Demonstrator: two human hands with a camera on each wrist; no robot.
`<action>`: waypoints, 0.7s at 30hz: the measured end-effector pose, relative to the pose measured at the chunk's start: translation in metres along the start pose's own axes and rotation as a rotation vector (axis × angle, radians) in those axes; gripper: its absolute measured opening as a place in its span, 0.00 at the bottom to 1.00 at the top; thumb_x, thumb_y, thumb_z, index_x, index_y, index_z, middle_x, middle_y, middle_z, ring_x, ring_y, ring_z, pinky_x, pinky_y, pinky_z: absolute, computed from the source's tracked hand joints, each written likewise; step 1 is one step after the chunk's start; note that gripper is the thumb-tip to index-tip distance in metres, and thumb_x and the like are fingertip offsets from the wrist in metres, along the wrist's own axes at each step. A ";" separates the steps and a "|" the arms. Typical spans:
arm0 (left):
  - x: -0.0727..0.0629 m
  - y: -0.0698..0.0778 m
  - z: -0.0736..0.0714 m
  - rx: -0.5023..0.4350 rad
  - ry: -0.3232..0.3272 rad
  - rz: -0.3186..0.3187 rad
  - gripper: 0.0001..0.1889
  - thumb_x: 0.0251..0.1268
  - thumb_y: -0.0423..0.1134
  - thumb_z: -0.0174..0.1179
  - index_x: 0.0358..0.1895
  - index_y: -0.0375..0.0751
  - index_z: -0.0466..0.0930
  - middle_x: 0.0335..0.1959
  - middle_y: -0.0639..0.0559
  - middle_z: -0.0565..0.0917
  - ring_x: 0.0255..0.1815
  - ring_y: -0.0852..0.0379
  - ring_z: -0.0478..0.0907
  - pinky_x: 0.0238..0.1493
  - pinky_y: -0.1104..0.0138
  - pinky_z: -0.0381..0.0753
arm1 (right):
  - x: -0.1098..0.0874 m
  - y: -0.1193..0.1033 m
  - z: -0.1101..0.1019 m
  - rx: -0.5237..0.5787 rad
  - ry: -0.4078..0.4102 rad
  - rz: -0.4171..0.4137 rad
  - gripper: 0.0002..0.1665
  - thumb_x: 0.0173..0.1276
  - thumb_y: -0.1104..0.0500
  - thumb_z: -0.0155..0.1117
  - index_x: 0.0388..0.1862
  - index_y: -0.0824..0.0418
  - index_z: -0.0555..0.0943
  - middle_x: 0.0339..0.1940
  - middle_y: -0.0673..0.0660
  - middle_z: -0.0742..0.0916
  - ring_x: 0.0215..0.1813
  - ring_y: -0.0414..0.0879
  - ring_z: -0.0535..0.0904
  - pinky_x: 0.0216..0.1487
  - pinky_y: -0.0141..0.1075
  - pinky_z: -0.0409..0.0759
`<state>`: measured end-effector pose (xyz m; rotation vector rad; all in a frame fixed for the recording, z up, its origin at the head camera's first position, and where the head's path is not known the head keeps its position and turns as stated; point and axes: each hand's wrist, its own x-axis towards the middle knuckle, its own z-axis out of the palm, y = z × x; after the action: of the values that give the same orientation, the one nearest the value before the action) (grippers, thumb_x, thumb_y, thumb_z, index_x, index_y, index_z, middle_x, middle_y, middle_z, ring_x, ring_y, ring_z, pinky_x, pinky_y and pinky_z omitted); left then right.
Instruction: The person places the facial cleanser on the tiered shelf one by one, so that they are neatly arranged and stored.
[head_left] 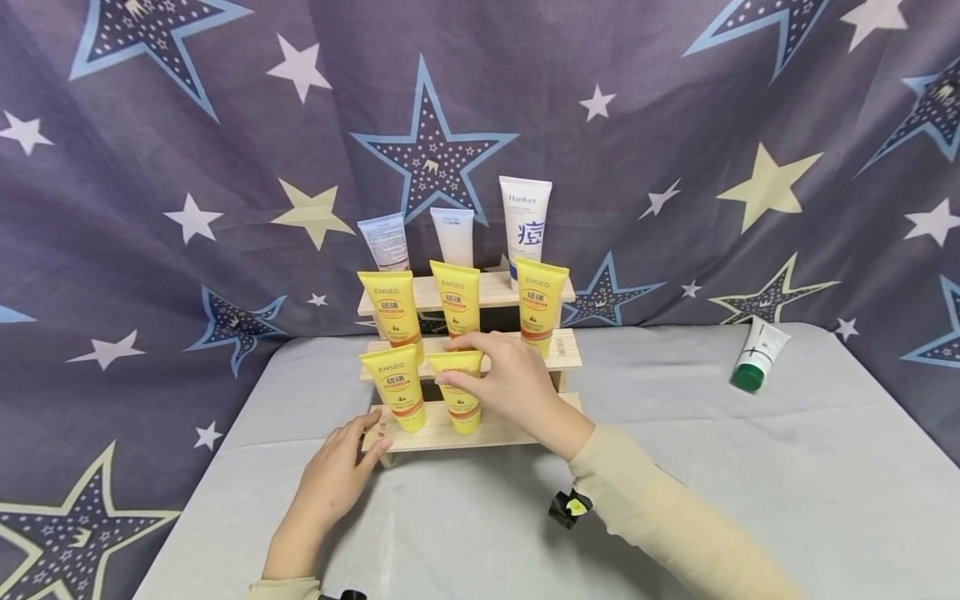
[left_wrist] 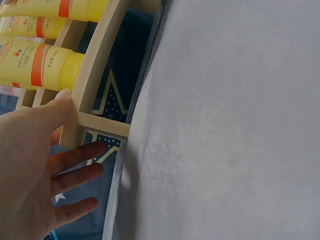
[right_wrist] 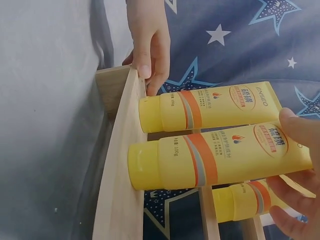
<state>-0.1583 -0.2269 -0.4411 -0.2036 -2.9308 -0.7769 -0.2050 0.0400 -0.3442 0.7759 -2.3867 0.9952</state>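
Note:
A three-tier wooden stand (head_left: pixel 510 432) holds squeeze tubes standing on their caps. My right hand (head_left: pixel 521 390) pinches the upper end of a yellow tube (right_wrist: pixel 187 161) on the lowest tier, thumb on one side and fingers on the other. The tube's cap is down at the board. Beside it to the left stands another yellow tube (head_left: pixel 397 390). My left hand (head_left: pixel 333 475) is at the stand's left end, its thumb (left_wrist: pixel 62 100) touching the board near that tube and the other fingers extended past the edge.
Three yellow tubes (head_left: pixel 395 312) line the middle tier. On the top tier are two pale tubes (head_left: pixel 454 237) and a taller white tube (head_left: pixel 525 218). A white tube with a green cap (head_left: pixel 761 354) lies far right on the grey-covered table (head_left: pixel 675 517). A star-patterned curtain (head_left: pixel 480 100) hangs behind.

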 end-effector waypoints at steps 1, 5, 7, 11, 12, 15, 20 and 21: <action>0.000 0.000 0.000 0.001 0.000 -0.001 0.30 0.76 0.55 0.51 0.71 0.41 0.67 0.68 0.38 0.72 0.69 0.36 0.67 0.64 0.39 0.66 | -0.001 0.000 -0.001 0.006 0.002 0.004 0.25 0.56 0.45 0.78 0.51 0.52 0.87 0.47 0.48 0.89 0.39 0.42 0.83 0.36 0.35 0.78; 0.000 0.000 0.000 0.001 0.002 0.001 0.30 0.76 0.56 0.51 0.71 0.41 0.67 0.69 0.38 0.72 0.69 0.36 0.67 0.64 0.39 0.66 | -0.006 0.001 -0.004 0.031 0.012 0.020 0.26 0.58 0.46 0.78 0.53 0.52 0.85 0.50 0.46 0.88 0.38 0.42 0.82 0.35 0.36 0.77; 0.000 -0.001 0.001 0.001 0.003 0.002 0.30 0.76 0.56 0.50 0.71 0.40 0.67 0.69 0.38 0.72 0.69 0.36 0.66 0.64 0.39 0.65 | -0.008 0.002 -0.006 0.053 0.016 0.023 0.27 0.58 0.46 0.77 0.55 0.52 0.84 0.50 0.46 0.88 0.40 0.41 0.82 0.37 0.37 0.79; 0.000 0.000 0.001 -0.002 0.005 0.006 0.29 0.76 0.55 0.51 0.71 0.40 0.67 0.68 0.37 0.72 0.69 0.36 0.67 0.64 0.40 0.66 | -0.015 0.005 -0.013 0.093 0.033 0.019 0.28 0.58 0.47 0.77 0.57 0.54 0.83 0.49 0.47 0.87 0.42 0.41 0.82 0.42 0.40 0.81; 0.000 0.000 0.001 -0.002 0.005 0.007 0.29 0.76 0.54 0.51 0.71 0.40 0.67 0.68 0.37 0.72 0.68 0.36 0.67 0.64 0.40 0.66 | -0.017 0.006 -0.015 0.098 0.042 0.013 0.28 0.58 0.48 0.78 0.57 0.55 0.83 0.49 0.48 0.87 0.43 0.41 0.82 0.43 0.40 0.81; 0.000 -0.001 0.001 0.001 0.007 0.010 0.29 0.76 0.54 0.52 0.71 0.40 0.67 0.68 0.37 0.72 0.68 0.36 0.67 0.64 0.40 0.66 | -0.023 0.008 -0.022 0.131 0.064 0.007 0.27 0.59 0.51 0.78 0.56 0.57 0.83 0.47 0.49 0.88 0.43 0.41 0.83 0.43 0.40 0.81; 0.001 0.000 0.001 0.003 0.002 0.008 0.29 0.76 0.54 0.51 0.71 0.40 0.67 0.68 0.36 0.72 0.69 0.36 0.66 0.64 0.39 0.65 | -0.034 0.012 -0.039 0.249 0.087 0.031 0.24 0.59 0.58 0.77 0.56 0.58 0.83 0.45 0.51 0.88 0.44 0.43 0.84 0.43 0.42 0.82; 0.001 0.000 0.001 0.003 0.000 0.007 0.29 0.77 0.53 0.51 0.71 0.40 0.67 0.68 0.36 0.71 0.69 0.36 0.66 0.64 0.39 0.65 | -0.036 0.014 -0.043 0.273 0.093 0.040 0.24 0.60 0.59 0.77 0.55 0.58 0.83 0.45 0.51 0.88 0.45 0.44 0.83 0.43 0.42 0.82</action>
<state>-0.1589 -0.2262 -0.4419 -0.2139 -2.9294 -0.7715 -0.1797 0.0918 -0.3444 0.7599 -2.2225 1.3632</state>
